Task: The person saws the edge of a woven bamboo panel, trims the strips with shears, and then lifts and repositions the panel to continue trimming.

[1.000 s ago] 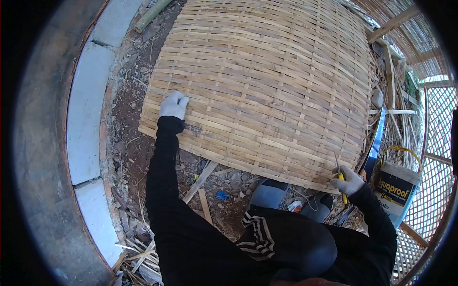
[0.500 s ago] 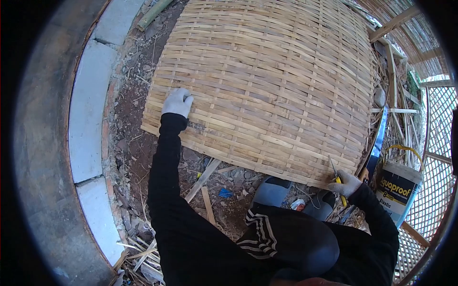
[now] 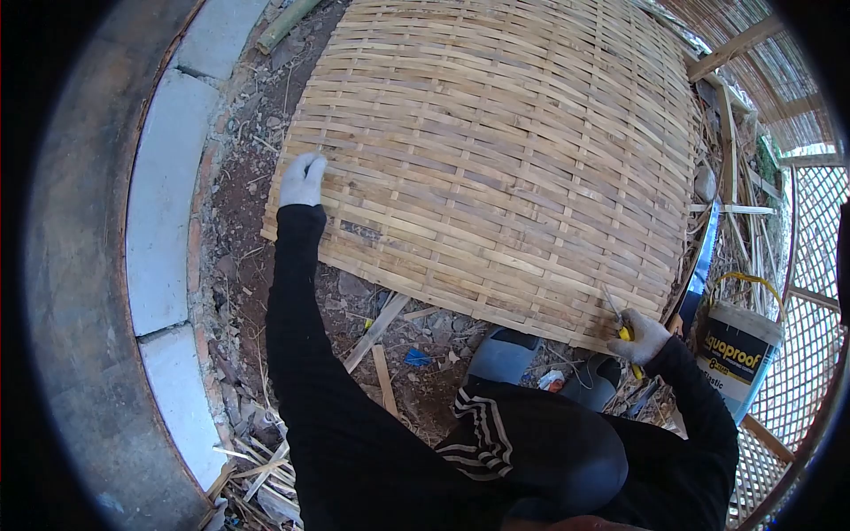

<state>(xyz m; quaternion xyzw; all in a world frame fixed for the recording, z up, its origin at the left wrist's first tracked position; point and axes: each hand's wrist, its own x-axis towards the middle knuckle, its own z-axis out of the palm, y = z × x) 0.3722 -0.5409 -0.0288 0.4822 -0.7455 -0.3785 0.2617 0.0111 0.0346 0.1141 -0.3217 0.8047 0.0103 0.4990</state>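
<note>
A large woven bamboo panel (image 3: 496,168) lies spread in front of me. My left hand (image 3: 303,180), in a white glove, is on the panel near its left edge. Its fingers are curled together, and whatever may be between them is too small to make out. At the panel's near right corner, my right hand (image 3: 644,338), also gloved, is closed around a yellow-handled tool (image 3: 626,334). The tool's thin metal shaft points up and left over the weave. The glove hides much of the handle, so its exact kind is unclear.
A handsaw (image 3: 703,257) leans along the panel's right side, beside an Aquaproof bucket (image 3: 737,350). White blocks (image 3: 164,208) line the left. Wood strips (image 3: 376,334) and a blue scrap (image 3: 417,357) lie on the rubble near my shoes (image 3: 505,356). Lattice (image 3: 810,345) stands at right.
My left hand has slid left and slightly away from me over the panel, toward its left edge. My right hand stays at the near right corner with the yellow-handled tool, barely shifted.
</note>
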